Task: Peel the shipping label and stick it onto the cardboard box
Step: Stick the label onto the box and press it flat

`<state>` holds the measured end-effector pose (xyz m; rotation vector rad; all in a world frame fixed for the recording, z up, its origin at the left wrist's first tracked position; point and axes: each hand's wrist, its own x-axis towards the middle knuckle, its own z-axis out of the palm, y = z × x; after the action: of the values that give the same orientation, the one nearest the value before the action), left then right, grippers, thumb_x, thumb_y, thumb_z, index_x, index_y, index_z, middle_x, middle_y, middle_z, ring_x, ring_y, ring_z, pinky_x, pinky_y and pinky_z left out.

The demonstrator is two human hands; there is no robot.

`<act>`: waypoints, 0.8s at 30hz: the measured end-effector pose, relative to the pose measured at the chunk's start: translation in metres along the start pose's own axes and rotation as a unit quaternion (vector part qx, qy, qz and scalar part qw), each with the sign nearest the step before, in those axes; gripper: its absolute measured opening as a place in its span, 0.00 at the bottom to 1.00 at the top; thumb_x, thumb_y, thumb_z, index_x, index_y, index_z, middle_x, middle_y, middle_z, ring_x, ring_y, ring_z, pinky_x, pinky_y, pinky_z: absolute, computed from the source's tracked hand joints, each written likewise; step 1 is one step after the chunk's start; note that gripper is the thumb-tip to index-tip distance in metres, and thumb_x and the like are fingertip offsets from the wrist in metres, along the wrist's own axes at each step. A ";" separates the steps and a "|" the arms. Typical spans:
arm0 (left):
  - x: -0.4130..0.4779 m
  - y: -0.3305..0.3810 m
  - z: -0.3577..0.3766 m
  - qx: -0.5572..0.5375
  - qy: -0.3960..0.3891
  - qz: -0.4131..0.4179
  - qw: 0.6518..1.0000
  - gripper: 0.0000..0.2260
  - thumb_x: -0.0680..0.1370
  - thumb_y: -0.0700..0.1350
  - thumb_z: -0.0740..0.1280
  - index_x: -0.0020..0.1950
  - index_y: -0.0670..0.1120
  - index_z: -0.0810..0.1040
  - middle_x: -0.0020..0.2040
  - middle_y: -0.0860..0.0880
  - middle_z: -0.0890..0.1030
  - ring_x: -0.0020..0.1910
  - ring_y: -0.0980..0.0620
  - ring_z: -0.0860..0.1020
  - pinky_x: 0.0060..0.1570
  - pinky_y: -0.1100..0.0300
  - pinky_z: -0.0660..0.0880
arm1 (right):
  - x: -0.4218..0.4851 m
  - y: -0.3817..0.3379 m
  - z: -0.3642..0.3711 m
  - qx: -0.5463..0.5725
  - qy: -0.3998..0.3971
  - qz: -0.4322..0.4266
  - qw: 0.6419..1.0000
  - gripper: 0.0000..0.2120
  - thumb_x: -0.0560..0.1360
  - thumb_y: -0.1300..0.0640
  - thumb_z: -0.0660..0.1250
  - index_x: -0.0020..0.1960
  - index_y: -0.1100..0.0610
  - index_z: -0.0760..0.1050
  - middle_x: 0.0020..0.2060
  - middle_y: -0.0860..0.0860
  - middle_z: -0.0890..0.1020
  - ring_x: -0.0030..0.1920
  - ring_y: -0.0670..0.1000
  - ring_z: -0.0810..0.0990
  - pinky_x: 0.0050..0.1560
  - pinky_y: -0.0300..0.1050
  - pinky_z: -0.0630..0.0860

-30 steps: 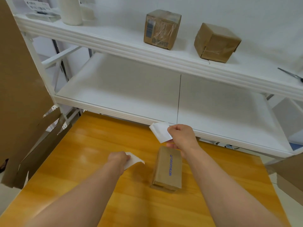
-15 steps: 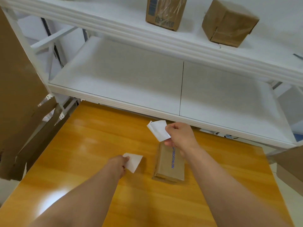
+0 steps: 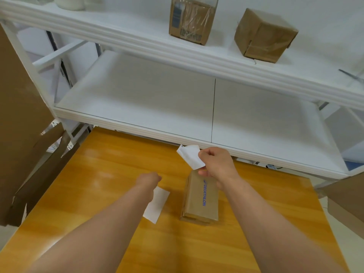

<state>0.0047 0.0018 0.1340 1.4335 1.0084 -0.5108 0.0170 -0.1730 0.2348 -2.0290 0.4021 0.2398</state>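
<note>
Cardboard box (image 3: 201,200) with blue lettering down its top sits flat on the orange wooden table (image 3: 102,174), a bit right of center, long side running away from the camera. Right hand (image 3: 217,164) is up above the far end of that box, thumb and fingers pinched on a white shipping label (image 3: 192,157), which sticks out to the left of the hand and hangs in the air, not touching the box. One corner of it looks slightly curled at the top left.

Left hand (image 3: 148,179) is curled over into a loose fist out over the table, left of the box. Honestly can't tell if it's gripping anything, the fingers are turned away from the camera. A white backing sheet (image 3: 156,204) lies just beside the left forearm, between the arm and the box, partly tucked under the wrist from this angle. Whether it's flat on the table or touching the arm, no idea.

Behind the table there's a white shelving unit (image 3: 177,107). Upper shelf has two brown parcels: a taped one (image 3: 192,18) with a label on its side, and a plain paper-wrapped one (image 3: 264,36) to its right, well apart. Big flattened cardboard sheets (image 3: 21,115) lean at the left edge.
</note>
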 end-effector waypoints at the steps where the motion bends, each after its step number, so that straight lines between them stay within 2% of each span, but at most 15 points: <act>1: -0.007 0.011 0.003 -0.008 -0.012 0.015 1.000 0.15 0.79 0.45 0.67 0.60 0.37 0.75 0.48 0.41 0.78 0.51 0.42 0.76 0.47 0.51 0.70 | -0.001 -0.001 -0.003 -0.008 0.003 -0.010 1.000 0.07 0.78 0.57 0.64 0.47 0.54 0.80 0.48 0.46 0.80 0.36 0.49 0.84 0.47 0.52 0.85; 3: -0.026 0.031 0.006 -0.027 -0.064 0.029 0.997 0.12 0.79 0.49 0.66 0.53 0.41 0.78 0.37 0.46 0.73 0.40 0.48 0.72 0.38 0.58 0.67 | -0.003 -0.001 -0.008 -0.033 0.011 -0.036 0.999 0.07 0.79 0.55 0.63 0.49 0.51 0.80 0.47 0.43 0.80 0.36 0.48 0.85 0.45 0.47 0.84; 4: -0.034 0.039 0.008 -0.043 -0.084 0.032 0.995 0.13 0.79 0.52 0.66 0.52 0.43 0.79 0.35 0.48 0.72 0.39 0.50 0.70 0.35 0.59 0.65 | -0.004 -0.001 -0.009 -0.050 0.015 -0.055 0.997 0.07 0.79 0.54 0.63 0.49 0.51 0.80 0.47 0.42 0.80 0.38 0.49 0.85 0.44 0.46 0.83; 5: -0.041 0.046 0.008 -0.053 -0.103 0.032 0.993 0.14 0.78 0.54 0.66 0.52 0.44 0.80 0.35 0.49 0.73 0.39 0.51 0.71 0.36 0.59 0.65 | -0.005 -0.001 -0.010 -0.070 0.020 -0.078 0.994 0.07 0.79 0.54 0.64 0.49 0.51 0.81 0.46 0.42 0.80 0.40 0.49 0.85 0.45 0.47 0.83; 8: -0.058 0.056 0.009 -0.046 -0.132 0.015 0.990 0.18 0.72 0.59 0.69 0.50 0.46 0.82 0.41 0.50 0.79 0.42 0.50 0.74 0.50 0.53 0.67 | -0.010 -0.001 -0.010 -0.124 0.033 -0.136 0.982 0.08 0.78 0.53 0.64 0.48 0.51 0.81 0.41 0.42 0.82 0.43 0.49 0.83 0.48 0.51 0.82; 10: -0.063 0.059 0.011 -0.038 -0.130 0.009 0.991 0.16 0.71 0.58 0.70 0.48 0.47 0.82 0.44 0.50 0.81 0.44 0.49 0.75 0.51 0.50 0.67 | -0.014 0.000 -0.010 -0.166 0.039 -0.164 0.972 0.08 0.78 0.53 0.63 0.48 0.51 0.81 0.40 0.43 0.82 0.42 0.47 0.81 0.46 0.48 0.80; 14: -0.072 0.061 0.015 -0.025 -0.122 0.005 0.992 0.09 0.69 0.51 0.70 0.43 0.48 0.81 0.41 0.51 0.81 0.43 0.50 0.75 0.46 0.51 0.66 | -0.020 0.002 -0.011 -0.247 0.032 -0.217 0.944 0.08 0.79 0.50 0.62 0.51 0.48 0.81 0.39 0.42 0.82 0.40 0.45 0.78 0.40 0.43 0.75; 17: -0.077 0.060 0.017 -0.024 -0.101 0.002 0.995 0.05 0.70 0.47 0.68 0.41 0.47 0.78 0.39 0.51 0.78 0.42 0.50 0.75 0.45 0.52 0.64 | -0.025 0.005 -0.013 -0.284 0.016 -0.244 0.927 0.09 0.80 0.49 0.62 0.54 0.47 0.81 0.43 0.43 0.84 0.43 0.46 0.79 0.42 0.44 0.77; 19: -0.075 0.058 0.018 -0.031 -0.079 0.011 0.996 0.05 0.72 0.46 0.68 0.43 0.46 0.79 0.39 0.50 0.77 0.39 0.51 0.74 0.43 0.54 0.64 | -0.028 0.008 -0.014 -0.317 0.007 -0.266 0.911 0.10 0.80 0.49 0.61 0.55 0.46 0.81 0.46 0.42 0.85 0.47 0.46 0.81 0.45 0.45 0.78; 22: -0.071 0.056 0.020 -0.048 -0.058 0.045 0.996 0.09 0.76 0.45 0.67 0.54 0.44 0.80 0.42 0.48 0.80 0.35 0.53 0.74 0.33 0.61 0.65 | -0.030 0.013 -0.016 -0.362 -0.018 -0.290 0.886 0.11 0.79 0.49 0.61 0.55 0.46 0.81 0.51 0.43 0.84 0.51 0.47 0.81 0.48 0.48 0.79; 24: -0.069 0.055 0.023 -0.060 -0.046 0.077 0.994 0.09 0.79 0.45 0.66 0.56 0.43 0.79 0.41 0.47 0.80 0.35 0.53 0.73 0.31 0.61 0.64 | -0.032 0.016 -0.017 -0.381 -0.042 -0.295 0.875 0.11 0.78 0.48 0.62 0.55 0.46 0.81 0.53 0.43 0.84 0.52 0.47 0.81 0.49 0.49 0.79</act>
<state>0.0194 -0.0322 0.2170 1.3562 0.8352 -0.3937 -0.0189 -0.1890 0.2403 -2.7853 -0.4604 0.1052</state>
